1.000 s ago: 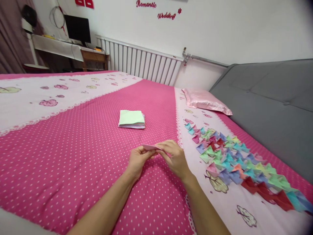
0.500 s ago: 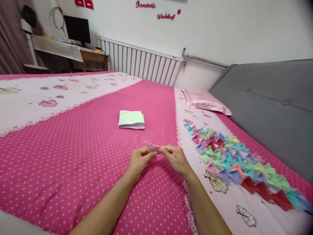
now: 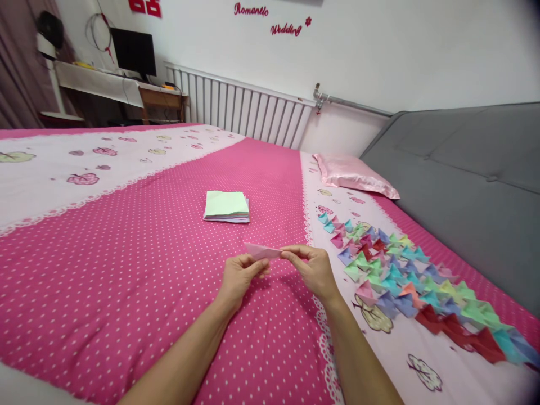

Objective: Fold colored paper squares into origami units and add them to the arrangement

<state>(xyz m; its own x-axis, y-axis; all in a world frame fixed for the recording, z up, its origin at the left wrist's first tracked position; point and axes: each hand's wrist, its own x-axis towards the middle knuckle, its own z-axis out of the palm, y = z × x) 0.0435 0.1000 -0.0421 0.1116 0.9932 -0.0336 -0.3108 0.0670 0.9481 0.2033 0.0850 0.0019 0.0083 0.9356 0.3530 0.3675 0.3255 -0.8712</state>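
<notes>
**Pink paper pinched between both hands above the bed**

The pink paper (image 3: 261,251) is a small, flat folded piece. It is held nearly level just above the bed (image 3: 126,253), between the two hands. The left hand (image 3: 239,275) takes it from below and behind, with thumb and fingertips pressed together on its near left part. The right hand (image 3: 315,270) pinches its right end the same way, its other fingers curled under. Each grip is closed on the paper, which spans the gap between them. Its pointed left corner sticks out past the left fingertips.

Beyond the hands a stack of square sheets (image 3: 226,205), pale green on top, lies on the dotted pink cover, well apart from them. Only dotted cloth lies between the stack and the hands.

To the right, on the pale strip of the cover, is a dense band of folded paper pieces (image 3: 400,275) in many colours. The nearest of them are close to the right hand. At the far end of the band a pink satin pillow (image 3: 354,175) lies beside the grey padded headboard (image 3: 464,185). A white radiator (image 3: 244,109) stands along the far wall.
</notes>
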